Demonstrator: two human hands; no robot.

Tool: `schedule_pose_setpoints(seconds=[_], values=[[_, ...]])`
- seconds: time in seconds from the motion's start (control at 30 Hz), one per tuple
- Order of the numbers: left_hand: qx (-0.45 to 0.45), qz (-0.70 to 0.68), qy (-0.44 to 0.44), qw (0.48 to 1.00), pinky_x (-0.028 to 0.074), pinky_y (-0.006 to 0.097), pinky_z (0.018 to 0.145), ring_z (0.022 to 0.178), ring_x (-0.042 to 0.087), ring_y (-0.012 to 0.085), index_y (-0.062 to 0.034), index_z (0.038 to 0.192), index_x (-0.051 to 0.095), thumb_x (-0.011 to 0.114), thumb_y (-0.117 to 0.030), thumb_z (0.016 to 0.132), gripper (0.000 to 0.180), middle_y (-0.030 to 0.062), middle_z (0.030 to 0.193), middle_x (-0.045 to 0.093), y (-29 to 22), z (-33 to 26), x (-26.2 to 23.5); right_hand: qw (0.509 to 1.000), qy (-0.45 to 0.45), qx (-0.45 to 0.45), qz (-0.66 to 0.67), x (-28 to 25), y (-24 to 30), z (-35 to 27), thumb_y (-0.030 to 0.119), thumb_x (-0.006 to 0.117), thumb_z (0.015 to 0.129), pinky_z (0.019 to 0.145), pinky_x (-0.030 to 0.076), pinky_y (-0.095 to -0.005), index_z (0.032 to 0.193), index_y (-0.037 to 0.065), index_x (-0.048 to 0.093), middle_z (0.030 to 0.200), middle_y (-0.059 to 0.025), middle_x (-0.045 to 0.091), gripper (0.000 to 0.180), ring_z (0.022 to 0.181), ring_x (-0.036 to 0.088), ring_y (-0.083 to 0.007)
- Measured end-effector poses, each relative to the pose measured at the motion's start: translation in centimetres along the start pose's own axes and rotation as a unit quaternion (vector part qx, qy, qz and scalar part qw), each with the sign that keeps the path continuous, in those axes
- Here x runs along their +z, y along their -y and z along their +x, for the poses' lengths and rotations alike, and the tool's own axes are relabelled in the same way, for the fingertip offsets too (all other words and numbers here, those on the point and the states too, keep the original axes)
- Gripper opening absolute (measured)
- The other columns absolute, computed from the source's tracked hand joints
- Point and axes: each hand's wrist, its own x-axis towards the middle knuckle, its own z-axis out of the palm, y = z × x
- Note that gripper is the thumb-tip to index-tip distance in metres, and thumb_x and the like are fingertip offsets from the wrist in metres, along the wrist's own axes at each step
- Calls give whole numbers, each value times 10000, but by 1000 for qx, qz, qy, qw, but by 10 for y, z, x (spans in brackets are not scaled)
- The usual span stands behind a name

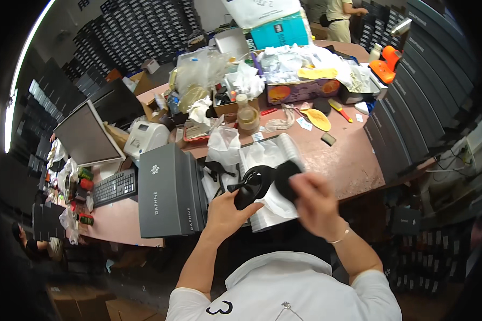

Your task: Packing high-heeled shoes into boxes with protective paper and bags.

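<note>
My left hand (225, 215) is closed around a glossy black shoe (258, 182), held above an open box. Close by on the right, my right hand (317, 203), blurred by motion, grips a dark round pad (287, 180) by its edge. Whether the pad touches the shoe I cannot tell. Beneath both hands lies the open shoe box (256, 222), lined with white tissue paper (279, 206). Black straps (217, 170), perhaps of another shoe, show at the box's left side.
A closed grey shoe box (165, 192) stands left of the open one, beside a keyboard (115, 188) and a monitor (89, 134). Farther back are a bottle (247, 115), a yellow insole (317, 120) and a carton of crumpled paper (304, 90). Stacked boxes (399, 117) rise at right.
</note>
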Motion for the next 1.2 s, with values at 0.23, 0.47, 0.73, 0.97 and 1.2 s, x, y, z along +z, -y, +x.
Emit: schedule_pose_setpoints(seconds=[0.23, 0.47, 0.73, 0.97, 1.2], values=[[113, 133, -123, 977, 499, 393, 645, 741, 638, 332, -45, 972, 608, 829, -277, 637, 464, 134, 823, 647, 31, -15, 10, 975, 109, -95, -170, 29, -73, 18, 150, 599, 764, 694, 425, -332, 1069, 92, 650, 957, -26, 595, 314, 846, 585, -183], [208, 218, -126, 945, 479, 383, 593, 693, 625, 295, -55, 910, 594, 814, -194, 586, 416, 95, 740, 614, 40, -20, 24, 946, 217, -149, -188, 50, -85, 10, 158, 605, 746, 710, 408, -306, 1042, 137, 655, 858, 13, 586, 301, 808, 563, -154], [147, 40, -79, 985, 486, 369, 678, 681, 620, 275, -67, 987, 625, 832, -249, 604, 472, 92, 742, 622, 23, -13, 26, 967, 226, 93, -71, 51, -143, 9, 108, 606, 848, 859, 456, -385, 1232, 96, 580, 1122, -138, 613, 386, 992, 591, -294], [381, 309, -41, 871, 275, 507, 1036, 845, 573, 167, -135, 1039, 619, 782, -243, 623, 460, -16, 821, 575, 19, 11, 28, 710, 546, 240, 375, 61, -113, -18, 418, 568, 911, 1051, 347, -341, 1430, 33, 348, 1324, -152, 510, 683, 1214, 477, -222], [263, 129, -168, 941, 337, 497, 1005, 1223, 413, 387, -78, 1356, 448, 759, -393, 731, 766, 206, 1333, 421, 32, 77, -2, 559, 272, 427, 656, 23, -85, -74, 327, 744, 756, 831, 493, -332, 1303, -20, 440, 1154, -135, 594, 715, 939, 621, -230]])
